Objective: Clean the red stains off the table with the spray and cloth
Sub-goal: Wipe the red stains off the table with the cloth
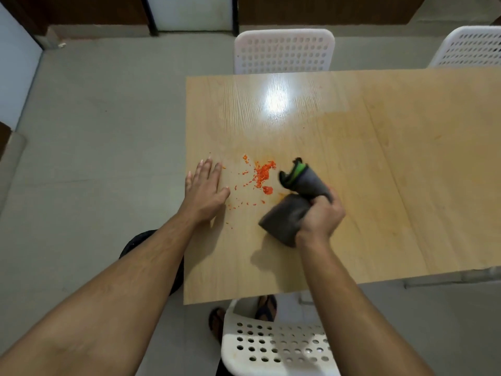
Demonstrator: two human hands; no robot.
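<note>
Red-orange stains (262,173) are scattered in specks and blobs on the light wooden table (379,185), near its left side. My right hand (321,213) is shut on a grey cloth (284,221) with a black and green edge (294,172); the cloth bunches just right of the stains, its lower part touching the table. My left hand (207,189) rests flat on the table at the left edge, fingers spread, just left of the stains. No spray bottle is in view.
A white perforated chair (283,51) stands at the table's far side, another (471,47) at the far right, and a third (273,346) at the near edge. My sandalled feet (267,308) show beneath the table. Grey floor lies to the left.
</note>
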